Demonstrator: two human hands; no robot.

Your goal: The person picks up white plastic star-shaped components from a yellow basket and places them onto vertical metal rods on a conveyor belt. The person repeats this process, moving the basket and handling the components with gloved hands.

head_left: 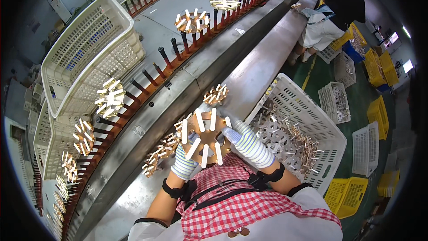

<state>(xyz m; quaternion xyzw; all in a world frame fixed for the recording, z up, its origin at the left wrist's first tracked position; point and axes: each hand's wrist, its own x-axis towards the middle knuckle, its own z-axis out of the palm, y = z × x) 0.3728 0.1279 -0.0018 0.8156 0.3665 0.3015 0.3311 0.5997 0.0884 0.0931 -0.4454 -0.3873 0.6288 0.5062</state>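
Observation:
A round copper-coloured plate [206, 139] with cut-outs and several white sticks on its face is held up in front of my chest. My left hand [183, 164], in a striped glove, grips its lower left edge; part of the fingers is behind the plate. My right hand [250, 144], gloved alike, closes on its right edge with the thumb on the near side. Behind my left hand, a row of similar parts [161, 152] lies on the metal ledge [243, 73]. Another stick-covered part [216, 94] sits just beyond the held plate.
To my right stands a white crate [327, 163] of loose metal parts. A curved rail of black-tipped pegs [164, 56] runs ahead, some pegs bearing stick-covered plates [110, 98]. White crates [89, 47] stand beyond it. A co-worker [336, 6] is at the far right, near yellow crates [347, 196].

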